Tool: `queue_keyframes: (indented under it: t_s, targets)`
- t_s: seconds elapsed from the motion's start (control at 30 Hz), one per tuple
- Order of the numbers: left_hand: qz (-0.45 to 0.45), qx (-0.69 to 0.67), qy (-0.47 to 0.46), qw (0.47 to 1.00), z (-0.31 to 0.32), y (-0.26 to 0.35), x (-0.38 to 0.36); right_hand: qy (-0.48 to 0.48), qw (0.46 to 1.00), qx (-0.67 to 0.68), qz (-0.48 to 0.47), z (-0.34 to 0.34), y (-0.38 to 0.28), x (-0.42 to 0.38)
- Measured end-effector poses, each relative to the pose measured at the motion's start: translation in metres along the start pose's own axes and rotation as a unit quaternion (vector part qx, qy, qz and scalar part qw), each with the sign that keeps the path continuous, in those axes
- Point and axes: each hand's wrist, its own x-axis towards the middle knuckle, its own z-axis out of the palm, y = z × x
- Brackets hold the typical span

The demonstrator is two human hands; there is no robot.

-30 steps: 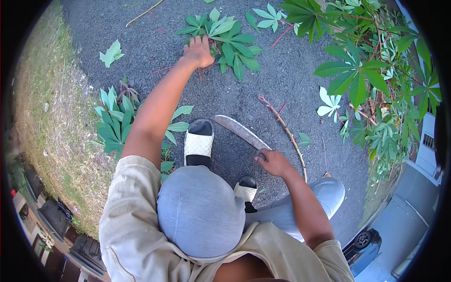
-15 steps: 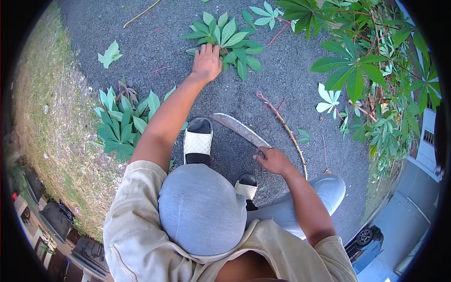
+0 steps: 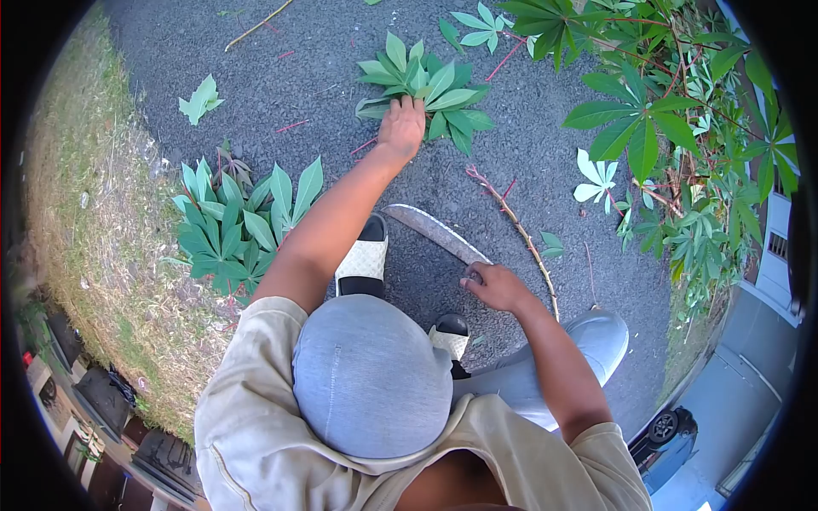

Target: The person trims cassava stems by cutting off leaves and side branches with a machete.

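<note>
Our left hand (image 3: 402, 128) reaches to twelve o'clock, fingers clamped on a leaf bunch (image 3: 430, 85), gathering it. Our right hand (image 3: 497, 288) keeps the machete (image 3: 434, 234) low, fingers wrapped round its handle.

Sunlit gravel yard, seen from above.
Dark gravel ground (image 3: 477, 170) in bright daylight; dry grass (image 3: 94, 213) borders it on one side, leafy shrubs (image 3: 682, 128) on the opposite side.
</note>
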Motion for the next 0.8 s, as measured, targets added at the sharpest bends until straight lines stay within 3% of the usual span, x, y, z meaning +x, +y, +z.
queue_keyframes:
  t_s: [0.13, 0.23, 0.3, 0.37, 0.43, 0.57, 0.67, 0.8]
  targets:
    - [0.039, 0.035, -0.046, 0.998, 0.008, 0.006, -0.002, 0.003, 1.000, 0.003, 0.003, 0.003, 0.001, -0.001]
    - [0.070, 0.035, 0.010, 0.997, 0.010, -0.006, -0.001, 0.002, 1.000, 0.001, 0.010, -0.002, 0.000, -0.001]
    - [0.032, -0.030, 0.012, 0.999, -0.003, -0.020, -0.006, -0.005, 1.000, 0.007, 0.017, -0.004, -0.001, -0.003]
    - [-0.014, -0.213, 0.045, 0.976, -0.036, -0.038, -0.024, 0.001, 1.000, -0.005, 0.017, -0.005, -0.002, -0.002]
    - [-0.044, -0.241, 0.135, 0.960, -0.069, -0.060, -0.051, 0.005, 1.000, -0.002, 0.013, -0.004, 0.003, 0.003]
    - [-0.113, -0.255, 0.311, 0.908, -0.165, -0.100, -0.145, -0.007, 1.000, -0.007, 0.008, 0.001, 0.008, 0.011]
    - [-0.198, -0.216, 0.335, 0.896, -0.231, -0.114, -0.236, -0.011, 1.000, -0.013, -0.007, 0.001, 0.002, 0.014]
    - [-0.293, -0.127, 0.386, 0.866, -0.269, -0.130, -0.319, -0.010, 0.998, -0.023, -0.056, 0.013, 0.012, 0.028]
